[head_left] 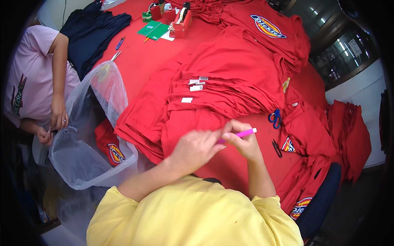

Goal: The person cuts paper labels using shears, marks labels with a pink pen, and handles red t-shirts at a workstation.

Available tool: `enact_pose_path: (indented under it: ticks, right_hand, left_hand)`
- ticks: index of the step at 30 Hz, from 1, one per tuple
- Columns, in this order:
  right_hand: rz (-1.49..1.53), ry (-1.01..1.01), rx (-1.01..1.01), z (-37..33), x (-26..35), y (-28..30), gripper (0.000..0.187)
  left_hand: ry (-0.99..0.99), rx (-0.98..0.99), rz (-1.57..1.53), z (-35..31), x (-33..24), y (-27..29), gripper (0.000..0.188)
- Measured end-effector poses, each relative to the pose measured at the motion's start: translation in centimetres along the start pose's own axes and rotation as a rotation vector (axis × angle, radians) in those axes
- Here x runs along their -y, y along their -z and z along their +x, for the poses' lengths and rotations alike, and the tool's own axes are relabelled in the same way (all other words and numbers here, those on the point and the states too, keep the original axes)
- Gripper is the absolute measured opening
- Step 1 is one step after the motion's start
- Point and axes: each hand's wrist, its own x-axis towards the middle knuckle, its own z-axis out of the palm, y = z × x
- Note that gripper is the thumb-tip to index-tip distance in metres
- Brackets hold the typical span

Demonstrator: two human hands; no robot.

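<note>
A bright pink marker (245, 133) with a white end is held between my two hands, in front of my chest. My right hand (245, 144) is closed around its middle, thumb and fingers pinching it. My left hand (196, 146) is closed at the marker's other end, its fingertips meeting those of the right. What exactly the left fingers grip is partly hidden. Just beyond my hands lies a thick stack of red T-shirts (205, 98), with several small white labels (187, 100) showing along the folds.
Blue-handled scissors (274, 118) and black thread snips (277, 148) lie to the right. A clear plastic bag (86, 172) hangs open on the left, a red shirt inside. Another person's hands (58, 117) are beyond it. A tape dispenser (182, 22) stands at the back.
</note>
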Motion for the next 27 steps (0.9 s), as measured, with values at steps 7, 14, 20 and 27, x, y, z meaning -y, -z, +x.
enact_pose_path:
  ticks: [7, 14, 20, 27]
  right_hand:
    - [0.483, 0.563, -0.442, -1.8, 4.2, 4.9, 0.038]
    - [0.511, 0.392, -0.436, 9.6, -5.7, -7.2, 0.015]
    - [0.356, 0.308, -0.535, 9.6, -10.1, -7.1, 0.017]
    - [0.036, 0.294, -0.614, 8.7, -8.9, -7.2, 0.014]
  left_hand:
    - [0.64, -0.002, -0.555, -0.4, 5.0, 4.1, 0.02]
    - [0.63, -0.123, -0.078, 3.3, 12.1, -3.7, 0.029]
    - [0.579, -0.165, -0.168, 3.0, 11.6, -3.1, 0.021]
    - [0.591, -0.161, -0.33, 2.9, 11.7, -2.4, 0.017]
